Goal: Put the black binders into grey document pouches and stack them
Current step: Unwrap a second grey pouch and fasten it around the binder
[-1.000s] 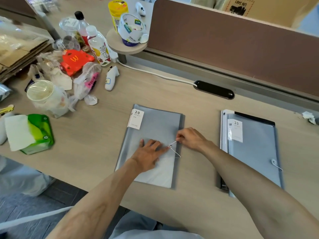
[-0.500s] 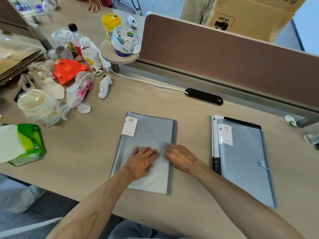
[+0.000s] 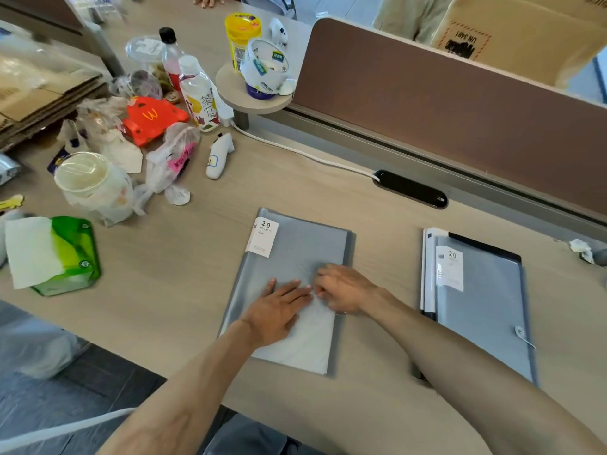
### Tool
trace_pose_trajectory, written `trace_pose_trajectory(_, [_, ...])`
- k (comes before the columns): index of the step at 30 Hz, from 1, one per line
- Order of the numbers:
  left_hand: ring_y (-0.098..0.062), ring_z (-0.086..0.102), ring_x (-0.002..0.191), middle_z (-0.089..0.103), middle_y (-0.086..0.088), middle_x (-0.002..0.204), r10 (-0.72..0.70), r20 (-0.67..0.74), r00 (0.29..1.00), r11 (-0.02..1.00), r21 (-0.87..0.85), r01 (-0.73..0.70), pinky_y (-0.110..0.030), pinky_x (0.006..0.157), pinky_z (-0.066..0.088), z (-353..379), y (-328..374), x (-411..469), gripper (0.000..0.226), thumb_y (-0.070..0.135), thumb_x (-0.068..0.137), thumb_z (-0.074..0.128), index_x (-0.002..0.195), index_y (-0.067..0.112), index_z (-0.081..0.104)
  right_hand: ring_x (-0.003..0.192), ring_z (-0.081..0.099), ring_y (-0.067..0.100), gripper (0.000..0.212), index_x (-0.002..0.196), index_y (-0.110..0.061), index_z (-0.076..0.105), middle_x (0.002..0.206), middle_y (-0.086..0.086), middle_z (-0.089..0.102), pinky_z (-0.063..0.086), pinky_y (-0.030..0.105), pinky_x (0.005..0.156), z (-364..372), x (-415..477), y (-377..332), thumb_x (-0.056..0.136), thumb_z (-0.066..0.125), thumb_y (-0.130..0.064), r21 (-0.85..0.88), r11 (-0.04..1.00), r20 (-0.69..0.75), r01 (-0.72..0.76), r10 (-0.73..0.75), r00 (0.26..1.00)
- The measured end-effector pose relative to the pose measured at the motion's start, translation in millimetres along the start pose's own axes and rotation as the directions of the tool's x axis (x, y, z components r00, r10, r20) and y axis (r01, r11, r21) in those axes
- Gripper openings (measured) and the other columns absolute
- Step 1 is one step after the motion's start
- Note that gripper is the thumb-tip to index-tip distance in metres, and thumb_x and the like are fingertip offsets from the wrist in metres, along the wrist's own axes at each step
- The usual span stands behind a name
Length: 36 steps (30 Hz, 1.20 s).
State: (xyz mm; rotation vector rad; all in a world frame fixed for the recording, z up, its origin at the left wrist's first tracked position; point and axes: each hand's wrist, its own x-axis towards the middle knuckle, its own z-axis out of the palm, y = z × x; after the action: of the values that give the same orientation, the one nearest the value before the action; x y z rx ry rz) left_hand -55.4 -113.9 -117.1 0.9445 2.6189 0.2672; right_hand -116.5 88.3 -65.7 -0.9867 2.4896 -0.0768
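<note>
— Where are the hands?
— The left hand lies flat, fingers spread, on the grey pouch. The right hand touches it fingertip to fingertip, curled on the same pouch; whether it pinches anything, I cannot tell.
— And the rest?
— The stack lies well right of the right hand.

Desk clutter, left side — green tissue pack, clear lidded plastic cup, red cardboard carton, white-capped drink bottle; black oval cable port near brown partition
</note>
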Motion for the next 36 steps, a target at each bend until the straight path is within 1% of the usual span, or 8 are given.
trace_pose_trajectory(2, [-0.018,0.050,0.128,0.054,0.008,0.138,-0.003,-0.007,1.000,1.000,0.007,0.003,-0.056,0.097,0.042,0,0,0,0.051,0.031,0.080,0.038,0.128,0.025,0.051,0.101,0.054,0.022,0.012,0.090,-0.016,0.064,0.099,0.004,0.060,0.037,0.027,0.072,-3,6,2,0.085,0.053,-0.016,0.110,0.990,0.023,-0.083,0.081,0.996])
trace_pose_trajectory(6, [-0.017,0.050,0.128,0.053,0.008,0.139,0.001,-0.017,1.000,1.000,0.020,-0.001,-0.056,0.097,0.042,0,-1,1,0.049,0.031,0.080,0.038,0.128,0.025,0.051,0.102,0.056,0.027,0.014,0.095,-0.015,0.066,0.101,0.007,0.063,0.043,0.035,0.075,-4,15,9,0.087,0.055,-0.017,0.031,0.998,0.027,-0.057,0.056,0.998])
trace_pose_trajectory(10, [-0.017,0.051,0.128,0.052,0.008,0.139,-0.006,-0.029,1.000,1.000,0.010,0.006,-0.055,0.096,0.043,-1,1,1,0.049,0.031,0.080,0.038,0.127,0.026,0.049,0.095,0.058,0.030,0.008,0.090,-0.012,0.064,0.095,0.010,0.063,0.043,0.037,0.069,-2,11,22,0.085,0.059,-0.017,-0.025,1.000,-0.107,0.011,-0.014,0.994])
trace_pose_trajectory(19, [-0.018,0.052,0.126,0.054,0.008,0.138,-0.018,-0.001,1.000,1.000,0.014,0.018,-0.053,0.092,0.046,-5,5,3,0.053,0.033,0.078,0.037,0.129,0.027,0.047,0.074,0.061,0.031,0.006,0.075,-0.013,0.062,0.079,0.007,0.062,0.043,0.033,0.056,21,-18,33,0.075,0.066,-0.007,0.046,0.995,-0.302,-0.088,0.098,0.948])
trace_pose_trajectory(23, [-0.018,0.052,0.127,0.053,0.008,0.139,-0.023,0.008,1.000,1.000,0.020,0.023,-0.052,0.092,0.046,-8,6,3,0.054,0.033,0.078,0.037,0.131,0.027,0.045,0.088,0.058,0.027,0.006,0.084,-0.014,0.062,0.091,0.006,0.061,0.043,0.036,0.070,35,-30,27,0.087,0.059,-0.017,0.194,0.965,-0.288,-0.177,0.228,0.930])
trace_pose_trajectory(27, [-0.021,0.050,0.128,0.051,0.006,0.141,-0.040,0.009,0.999,0.999,0.027,0.040,-0.055,0.092,0.045,-8,8,4,0.055,0.031,0.078,0.036,0.131,0.025,0.047,0.097,0.051,0.017,0.008,0.088,-0.016,0.063,0.097,0.000,0.060,0.037,0.024,0.077,48,-38,22,0.089,0.058,-0.022,0.406,0.882,-0.296,-0.239,0.374,0.879])
trace_pose_trajectory(33, [-0.026,0.031,0.140,0.036,0.003,0.152,-0.045,0.015,0.999,0.999,-0.013,0.046,-0.061,0.105,0.027,-6,8,7,0.062,0.031,0.081,0.024,0.140,0.021,0.041,0.085,0.054,0.023,0.010,0.082,-0.013,0.063,0.088,0.004,0.060,0.046,0.034,0.073,58,-37,13,0.089,0.056,-0.014,0.298,0.925,-0.358,-0.234,0.336,0.871])
trace_pose_trajectory(36, [-0.024,0.016,0.145,0.022,0.005,0.157,-0.038,0.023,0.999,0.999,-0.026,0.039,-0.058,0.112,0.014,-5,8,7,0.070,0.034,0.079,0.015,0.146,0.022,0.031,0.080,0.054,0.020,0.010,0.077,-0.018,0.062,0.082,-0.001,0.060,0.045,0.030,0.067,64,-36,12,0.080,0.063,-0.008,0.248,0.934,-0.404,-0.256,0.340,0.849])
